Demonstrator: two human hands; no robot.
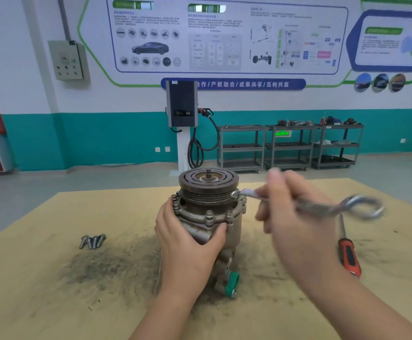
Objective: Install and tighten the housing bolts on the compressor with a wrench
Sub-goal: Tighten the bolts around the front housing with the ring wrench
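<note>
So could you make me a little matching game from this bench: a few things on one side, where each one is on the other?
Things:
1. wrench
2. loose bolts
3. screwdriver
4. compressor

Places:
A. lying on the table, far right
B. steadied by the left hand
C. held in the right hand
D. lying on the table, left

Pairs: 1-C, 2-D, 3-A, 4-B
</note>
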